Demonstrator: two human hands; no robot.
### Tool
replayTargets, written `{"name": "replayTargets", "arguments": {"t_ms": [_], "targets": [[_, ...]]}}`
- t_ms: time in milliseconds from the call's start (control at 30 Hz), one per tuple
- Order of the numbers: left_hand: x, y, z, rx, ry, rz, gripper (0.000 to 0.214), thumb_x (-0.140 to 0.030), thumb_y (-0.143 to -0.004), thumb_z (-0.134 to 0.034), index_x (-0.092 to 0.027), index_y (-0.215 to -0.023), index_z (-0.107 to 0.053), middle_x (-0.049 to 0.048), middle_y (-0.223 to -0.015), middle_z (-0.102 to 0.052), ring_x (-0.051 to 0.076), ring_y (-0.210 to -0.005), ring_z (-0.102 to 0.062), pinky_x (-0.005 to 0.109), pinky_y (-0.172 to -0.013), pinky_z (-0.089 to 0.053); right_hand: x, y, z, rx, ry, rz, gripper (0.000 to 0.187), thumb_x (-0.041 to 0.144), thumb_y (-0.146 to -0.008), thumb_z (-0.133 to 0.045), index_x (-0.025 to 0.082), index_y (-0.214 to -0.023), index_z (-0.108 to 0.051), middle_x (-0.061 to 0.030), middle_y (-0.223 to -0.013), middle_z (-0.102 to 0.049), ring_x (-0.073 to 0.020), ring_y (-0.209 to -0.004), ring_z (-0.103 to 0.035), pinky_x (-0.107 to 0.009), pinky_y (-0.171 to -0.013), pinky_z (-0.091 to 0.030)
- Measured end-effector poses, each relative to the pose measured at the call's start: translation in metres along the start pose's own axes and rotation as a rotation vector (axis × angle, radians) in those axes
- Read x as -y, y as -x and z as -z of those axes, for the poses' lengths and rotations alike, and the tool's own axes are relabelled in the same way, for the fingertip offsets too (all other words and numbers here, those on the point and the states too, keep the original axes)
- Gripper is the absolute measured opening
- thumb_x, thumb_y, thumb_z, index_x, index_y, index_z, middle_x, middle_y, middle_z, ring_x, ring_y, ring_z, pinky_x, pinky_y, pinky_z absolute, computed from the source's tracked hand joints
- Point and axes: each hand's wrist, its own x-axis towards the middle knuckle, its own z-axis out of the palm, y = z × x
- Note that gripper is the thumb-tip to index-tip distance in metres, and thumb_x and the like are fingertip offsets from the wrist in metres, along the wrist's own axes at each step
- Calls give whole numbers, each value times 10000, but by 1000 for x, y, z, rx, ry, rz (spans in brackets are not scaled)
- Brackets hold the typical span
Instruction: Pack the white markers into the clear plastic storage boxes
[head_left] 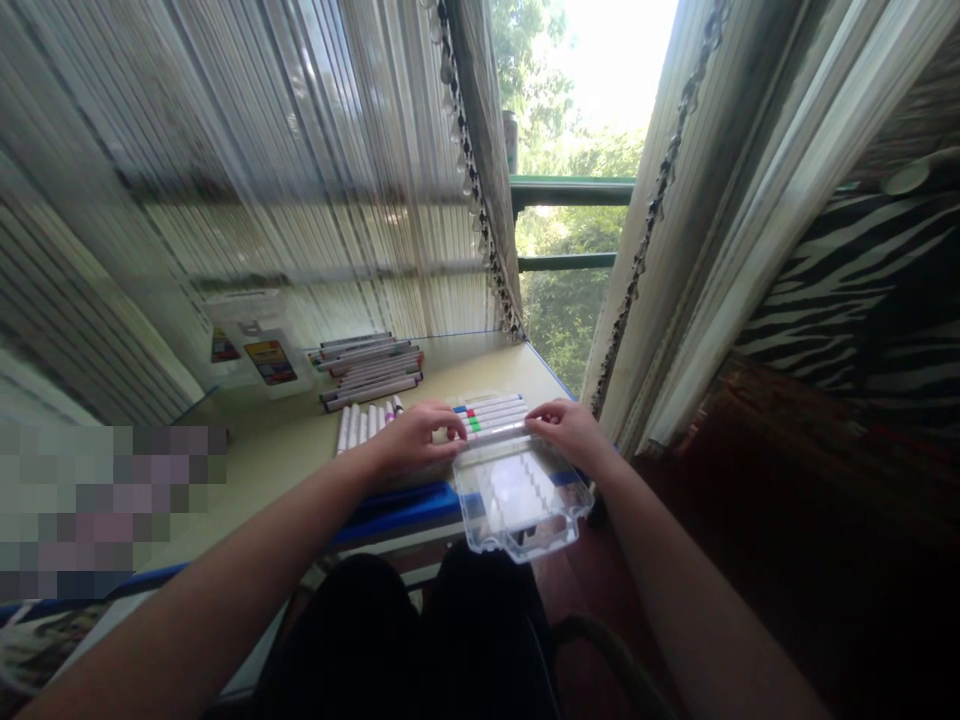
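An open clear plastic case [525, 487] lies at the desk's near edge, its transparent lid hanging out toward my lap. Several white markers with blue, red and green bands lie side by side in its far part. The nearest white marker [496, 432] spans the gap between my hands. My left hand [421, 437] is curled, thumb and forefinger closed at the marker's left end. At its right end, the fingers of my right hand [564, 428] are pinched together. The exact finger contact is small and blurred.
Left of the case stands a row of white markers [361, 428]. Behind it is a pile of markers [375, 368], beside clear packaging [259, 345] with printed labels. The cream desk [255, 450] has a blue edge. Striped curtains [337, 150] hang close behind the desk.
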Motion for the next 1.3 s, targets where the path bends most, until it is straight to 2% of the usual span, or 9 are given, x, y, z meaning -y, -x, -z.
{"name": "replayTargets", "arguments": {"t_ms": [100, 233, 500, 733, 900, 1000, 1133, 1233, 1300], "targets": [[2, 1, -1, 8, -17, 9, 178, -308, -818, -552, -174, -820, -669, 16, -753, -611, 120, -715, -530, 231, -693, -398, 1, 1, -2, -10, 16, 10, 173, 277, -703, -616, 162, -753, -736, -20, -682, -597, -129, -644, -516, -247, -624, -393], [3, 3, 0, -15, -95, -16, 186, -307, -836, -526, -173, -817, -654, 22, -745, -609, 116, -682, -523, 222, -666, -389, 0, 3, -4, -19, -74, 1, 228, 325, -698, -621, 150, -812, -711, 0, -648, -567, -116, -597, -493, -242, -589, -390], [14, 6, 0, -35, -273, -43, 223, -335, -855, -499, -180, -769, -634, 35, -785, -629, 120, -673, -548, 211, -623, -375, -5, 7, -3, 49, -95, 80, 271, 396, -706, -624, 161, -818, -699, -14, -702, -574, -117, -602, -489, -251, -580, -403], [23, 9, 7, -165, -364, -14, 245, -303, -876, -479, -171, -748, -640, 41, -744, -629, 130, -669, -557, 225, -618, -380, -2, 12, -2, 20, -26, 101, 261, 401, -724, -601, 173, -805, -699, -23, -710, -588, -137, -636, -524, -269, -618, -426], [39, 12, 23, -308, -198, 58, 196, -300, -839, -551, -161, -759, -664, 33, -721, -647, 126, -641, -556, 234, -636, -405, 2, 15, -2, 18, -67, 25, 307, 440, -699, -598, 168, -800, -697, -36, -722, -632, -161, -670, -562, -281, -630, -438], [51, 16, 32, -395, -114, 148, 208, -324, -824, -569, -158, -760, -677, 34, -732, -668, 129, -636, -564, 240, -638, -417, 7, 17, 1, 27, -98, -25, 339, 470, -685, -599, 165, -803, -691, -41, -731, -659, -169, -675, -580, -278, -611, -442], [60, 20, 35, -366, -125, 231, 217, -330, -819, -562, -164, -756, -687, 37, -736, -679, 147, -679, -593, 253, -671, -438, 32, 25, 10, 11, -33, 10, 371, 497, -708, -574, 167, -833, -686, -39, -717, -652, -150, -592, -554, -267, -544, -429], [58, 20, 33, -291, -193, 257, 226, -344, -819, -553, -166, -791, -690, 54, -807, -691, 172, -767, -613, 276, -744, -456, 66, 31, 9, 78, 73, 163, 328, 456, -768, -552, 178, -870, -692, -66, -835, -662, -153, -661, -575, -265, -589, -450], [55, 21, 32, -232, -256, 288, 235, -353, -818, -542, -174, -827, -693, 64, -858, -693, 194, -852, -614, 296, -809, -459, 92, 30, 1, 139, 161, 248, 291, 419, -785, -552, 196, -906, -694, -69, -892, -666, -162, -722, -588, -267, -626, -460]]}}
